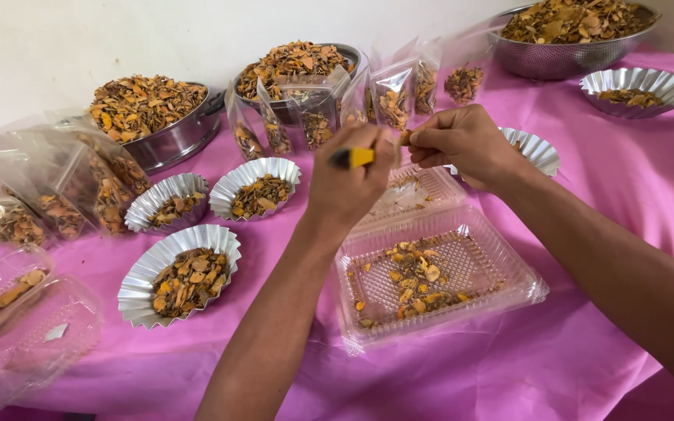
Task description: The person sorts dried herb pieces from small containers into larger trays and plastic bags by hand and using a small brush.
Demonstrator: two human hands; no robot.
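Pink cloth (587,335) covers the table. Above its middle, the left hand (349,179) is closed around a yellow-and-black handle (352,158), and the right hand (466,143) pinches a small dried orange piece (405,139) between thumb and fingertips. Beneath them sits an open clear plastic box (438,273) holding dried slices. Foil cups (185,273) of slices stand toward the left edge, metal bowls (161,129) along the far edge.

Counts on the pink cloth (587,257)
Five foil cups (181,277), three metal bowls (169,136), two clear clamshell boxes (438,273), two hands (349,179).
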